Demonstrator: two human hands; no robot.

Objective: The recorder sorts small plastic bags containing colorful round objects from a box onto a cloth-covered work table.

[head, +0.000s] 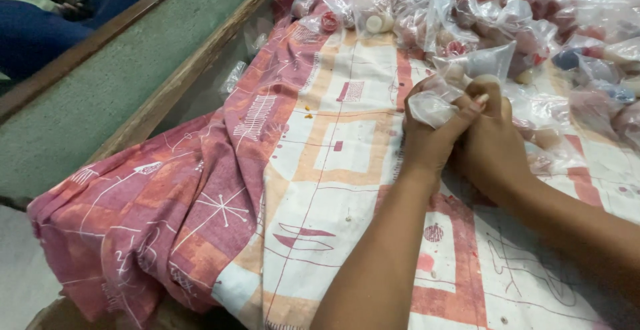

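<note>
My left hand (427, 137) and my right hand (493, 140) are pressed together over a patterned red, orange and white cloth (320, 170). Both grip one small clear plastic bag (433, 103), its top bunched between my fingers. Something pale shows inside it, too blurred to name. Just beyond my hands lies a heap of similar clear bags (493, 17) holding small red, white and bluish pieces.
The cloth drapes in folds over the left edge of the surface (133, 230). A grey-green board with wooden rails (113, 83) runs diagonally at the left. A person in dark blue clothing (40, 30) sits at the top left corner.
</note>
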